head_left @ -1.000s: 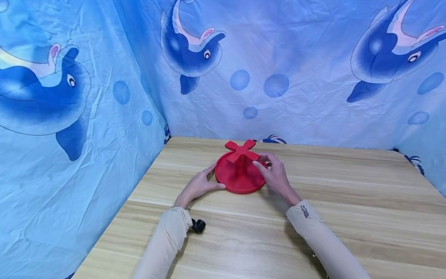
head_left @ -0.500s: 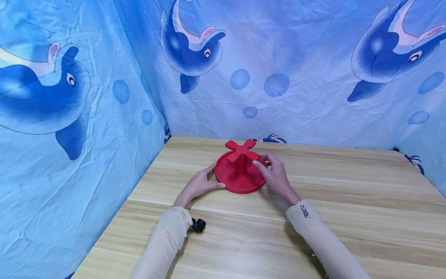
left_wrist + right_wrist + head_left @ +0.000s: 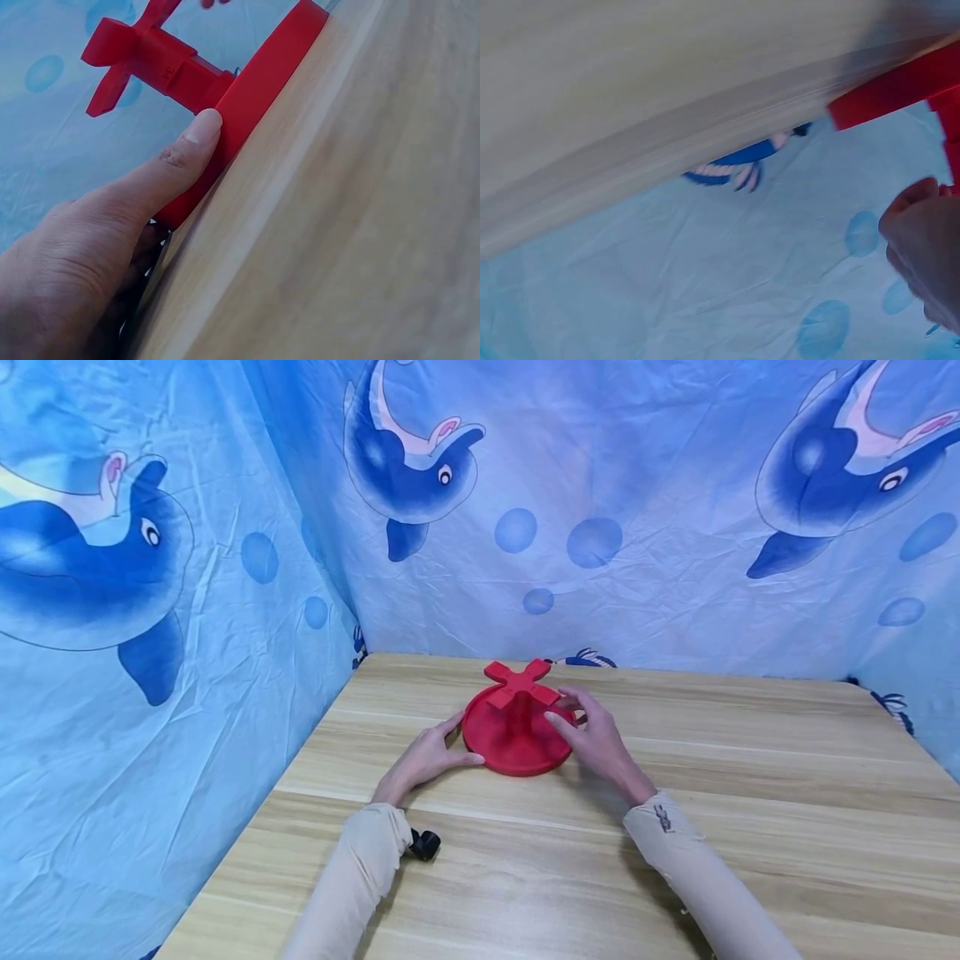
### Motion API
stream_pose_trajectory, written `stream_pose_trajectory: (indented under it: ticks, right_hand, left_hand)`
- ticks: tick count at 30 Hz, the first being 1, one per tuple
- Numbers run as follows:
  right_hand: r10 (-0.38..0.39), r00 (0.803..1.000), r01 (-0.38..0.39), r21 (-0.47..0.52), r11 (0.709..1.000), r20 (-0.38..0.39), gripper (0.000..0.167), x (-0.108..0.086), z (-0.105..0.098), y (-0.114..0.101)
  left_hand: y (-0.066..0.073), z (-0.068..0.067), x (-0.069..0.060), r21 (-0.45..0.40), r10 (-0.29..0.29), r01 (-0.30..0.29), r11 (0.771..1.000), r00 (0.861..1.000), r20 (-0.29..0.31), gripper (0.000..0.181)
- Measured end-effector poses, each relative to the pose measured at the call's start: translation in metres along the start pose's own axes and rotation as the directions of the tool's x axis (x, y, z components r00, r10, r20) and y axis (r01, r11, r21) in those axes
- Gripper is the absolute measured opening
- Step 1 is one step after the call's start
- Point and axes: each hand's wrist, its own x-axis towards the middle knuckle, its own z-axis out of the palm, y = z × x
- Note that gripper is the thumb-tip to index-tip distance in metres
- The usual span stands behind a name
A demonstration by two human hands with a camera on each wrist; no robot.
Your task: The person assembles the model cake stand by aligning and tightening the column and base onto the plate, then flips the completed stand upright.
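A red plastic stand (image 3: 517, 758) rests on the table, with a round rimmed base, a central post and a four-armed cross on top. My left hand (image 3: 427, 758) holds the base at its left side, thumb at the near rim and fingers further round. In the left wrist view the thumb of that hand (image 3: 120, 191) presses the rim of the red stand (image 3: 262, 79). My right hand (image 3: 596, 739) hovers by the right side of the cross, fingers loosely bent. A small gap shows between its thumb and the cross arm. Its far fingers are partly hidden.
The stand is near the back of a wood-grain table (image 3: 525, 877). Behind and to the left hangs a blue dolphin-print cloth (image 3: 637, 610). Rope-patterned trim (image 3: 588, 658) shows at the back edge. A small black device (image 3: 426, 845) is at the left cuff.
My right hand has eased slightly right and down, its thumb coming away from the cross arm. The left hand and the red stand stay in place.
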Motion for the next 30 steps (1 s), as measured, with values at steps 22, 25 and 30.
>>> stream_pose_trajectory:
  ticks: [22, 25, 30]
  right_hand:
    - [0.169, 0.928, -0.068, -0.295, 0.953, 0.331, 0.118, 0.004, -0.032, 0.056]
    - [0.170, 0.929, -0.050, -0.343, 0.938, 0.330, 0.119, 0.006, -0.029, 0.059]
    - [0.187, 0.923, -0.047, -0.382, 0.923, 0.337, 0.116, 0.008, -0.027, 0.061]
  left_hand:
    - [-0.004, -0.010, 0.015, 0.053, 0.042, -0.047, 0.997, 0.995, 0.085, 0.118]
    - [-0.007, -0.012, 0.017, 0.072, 0.044, -0.051, 0.996, 0.994, 0.096, 0.120]
    - [-0.008, -0.014, 0.020, 0.078, 0.066, -0.075, 0.994, 0.991, 0.115, 0.118]
